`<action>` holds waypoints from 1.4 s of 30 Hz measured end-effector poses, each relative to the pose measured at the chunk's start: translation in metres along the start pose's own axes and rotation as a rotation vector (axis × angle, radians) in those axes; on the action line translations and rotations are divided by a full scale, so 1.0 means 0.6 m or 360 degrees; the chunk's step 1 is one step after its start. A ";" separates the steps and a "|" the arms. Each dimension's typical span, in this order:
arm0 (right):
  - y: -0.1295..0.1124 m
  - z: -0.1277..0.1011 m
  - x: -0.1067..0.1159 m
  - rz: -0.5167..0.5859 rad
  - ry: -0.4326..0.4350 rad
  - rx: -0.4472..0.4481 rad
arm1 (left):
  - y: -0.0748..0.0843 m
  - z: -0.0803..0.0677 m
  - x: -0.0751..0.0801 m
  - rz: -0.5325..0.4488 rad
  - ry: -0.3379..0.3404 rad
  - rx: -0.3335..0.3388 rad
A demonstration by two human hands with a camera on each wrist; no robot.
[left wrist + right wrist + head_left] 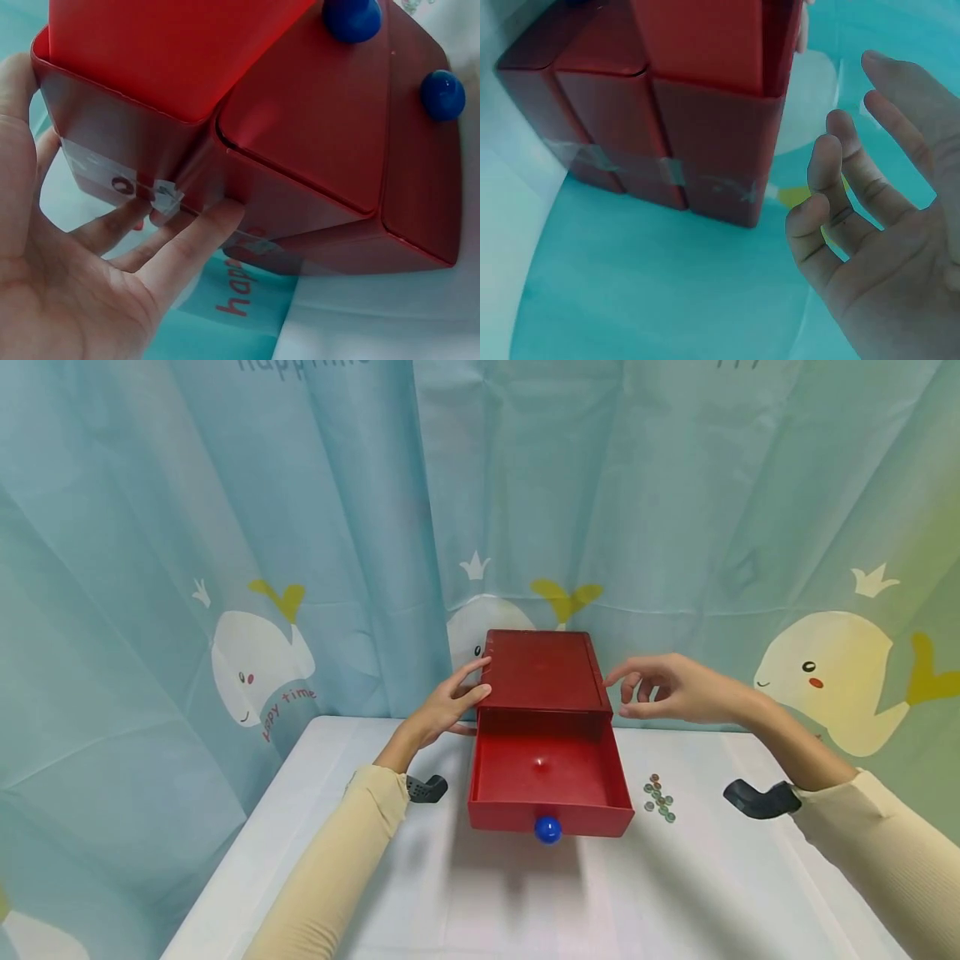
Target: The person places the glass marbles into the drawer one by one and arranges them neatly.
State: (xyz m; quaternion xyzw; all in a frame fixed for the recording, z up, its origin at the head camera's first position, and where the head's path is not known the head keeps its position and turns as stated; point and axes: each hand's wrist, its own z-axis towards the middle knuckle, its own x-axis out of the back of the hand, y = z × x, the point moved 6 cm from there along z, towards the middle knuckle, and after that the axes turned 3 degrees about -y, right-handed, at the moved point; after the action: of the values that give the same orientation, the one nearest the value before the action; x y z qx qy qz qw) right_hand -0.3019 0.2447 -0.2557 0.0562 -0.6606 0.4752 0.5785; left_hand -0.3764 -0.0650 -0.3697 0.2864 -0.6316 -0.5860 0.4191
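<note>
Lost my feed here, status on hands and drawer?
Left hand flat against red drawer box. Right hand open beside it, apart. Drawer pulled out. Nothing blocking.

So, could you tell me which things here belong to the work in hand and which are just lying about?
In hand:
red drawer box, touched by left hand
open drawer
right hand, beside the box

Lying about:
glass beads
whale curtain

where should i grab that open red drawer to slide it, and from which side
Take the blue knob at the middle of the red drawer front, coming from the near side, probably with a thumb-and-finger pinch. It sticks out round and clear of the flat panel, and nothing blocks it. The left hand already touches the red box, which could steady it.
</note>
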 end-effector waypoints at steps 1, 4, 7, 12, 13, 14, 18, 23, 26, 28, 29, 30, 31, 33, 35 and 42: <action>0.004 -0.005 0.000 0.0001 0.0010 0.0000 | -0.001 0.000 0.000 0.0001 -0.0002 0.0000; 0.016 -0.021 -0.001 0.0015 0.0044 -0.0001 | -0.002 0.001 0.000 -0.0005 -0.0005 0.0005; 0.028 -0.035 -0.001 0.0026 0.0082 0.0012 | -0.004 0.002 0.001 -0.0017 -0.0002 0.0008; 0.050 -0.061 -0.005 0.0067 0.0121 0.0008 | -0.002 0.002 0.000 -0.0016 0.0001 0.0003; 0.054 -0.066 -0.006 0.0070 0.0128 0.0006 | -0.001 0.002 0.000 -0.0013 0.0000 0.0001; 0.059 -0.071 -0.008 0.0072 0.0134 0.0004 | 0.000 0.001 0.000 -0.0011 0.0001 0.0000; 0.082 -0.089 -0.015 0.0049 0.0168 -0.0023 | 0.003 0.001 -0.001 -0.0007 0.0003 -0.0005; 0.114 -0.109 -0.024 0.0049 0.0224 -0.0127 | 0.004 0.001 -0.001 -0.0008 0.0004 -0.0004; 0.131 -0.122 -0.031 0.0062 0.0248 -0.0182 | 0.004 0.001 -0.001 -0.0003 0.0002 -0.0007; 0.142 -0.130 -0.036 0.0062 0.0265 -0.0216 | 0.004 0.001 0.000 -0.0001 0.0004 -0.0007; 0.147 -0.133 -0.038 0.0050 0.0277 -0.0225 | 0.004 0.001 0.000 0.0001 0.0006 -0.0007; 0.152 -0.136 -0.041 0.0051 0.0286 -0.0235 | 0.004 0.000 0.000 0.0003 0.0006 -0.0008; 0.157 -0.139 -0.043 0.0052 0.0296 -0.0242 | 0.004 0.001 0.001 0.0003 0.0008 -0.0007; 0.167 -0.144 -0.049 0.0049 0.0311 -0.0256 | 0.004 0.001 0.001 0.0004 0.0012 -0.0008; 0.176 -0.148 -0.054 0.0063 0.0318 -0.0260 | 0.004 0.001 0.002 0.0007 0.0015 -0.0010; 0.202 -0.161 -0.075 0.0089 0.0319 -0.0314 | -0.001 0.001 0.000 0.0006 0.0013 -0.0006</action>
State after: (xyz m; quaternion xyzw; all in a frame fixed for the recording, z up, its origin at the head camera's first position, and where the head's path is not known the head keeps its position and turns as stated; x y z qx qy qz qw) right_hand -0.2943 0.3559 -0.3725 -0.0671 -0.6442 0.4271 0.6310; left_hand -0.3772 -0.0646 -0.3700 0.2870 -0.6293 -0.5852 0.4233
